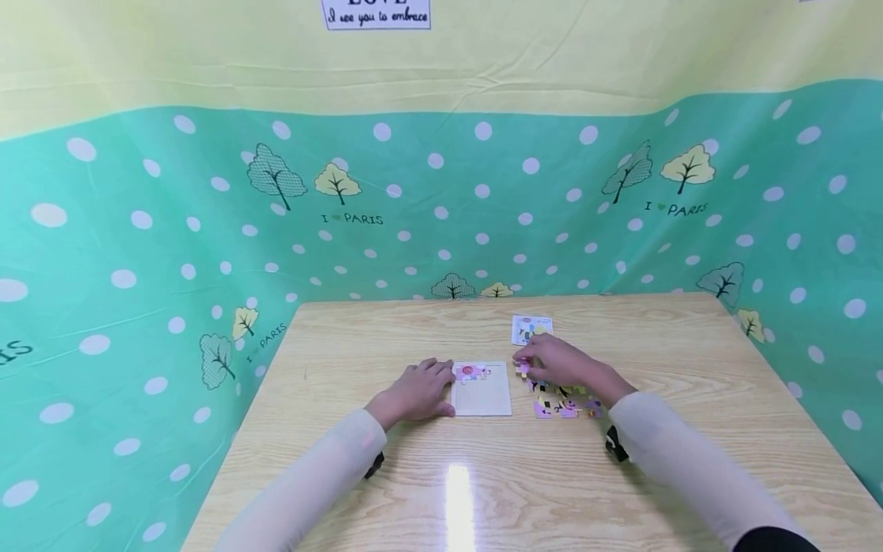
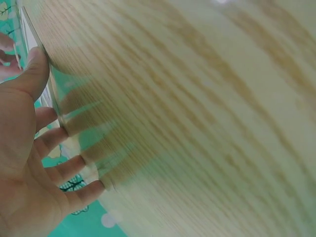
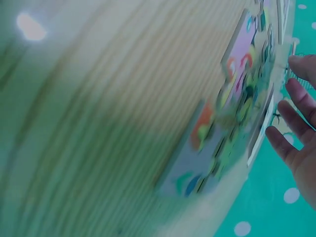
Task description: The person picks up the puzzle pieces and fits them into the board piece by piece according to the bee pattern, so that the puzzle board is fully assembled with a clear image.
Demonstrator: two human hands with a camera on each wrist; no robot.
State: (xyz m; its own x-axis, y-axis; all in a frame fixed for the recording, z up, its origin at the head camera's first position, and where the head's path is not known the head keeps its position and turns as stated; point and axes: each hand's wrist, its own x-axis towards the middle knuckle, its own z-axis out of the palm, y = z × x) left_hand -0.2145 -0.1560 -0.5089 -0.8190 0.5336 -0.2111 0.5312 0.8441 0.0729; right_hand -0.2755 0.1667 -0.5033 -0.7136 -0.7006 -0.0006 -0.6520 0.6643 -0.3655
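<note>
A square white puzzle board point(image 1: 481, 399) lies on the table, with a few joined pink pieces point(image 1: 469, 372) along its top left. My left hand point(image 1: 422, 389) rests at its left side; the thumb and fingers, spread and fairly straight, touch the board's edge. Over the loose pieces to the right, my right hand point(image 1: 560, 360) pinches a pink puzzle piece point(image 1: 523, 368) between thumb and fingers. Several loose pieces point(image 3: 192, 143) lie grouped below that hand, partly hidden by it in the head view.
Behind the right hand lies a small picture card point(image 1: 531, 326), its lower part covered by the fingers. The wooden table point(image 1: 359, 330) meets a green dotted cloth point(image 1: 414, 176) at the back and sides.
</note>
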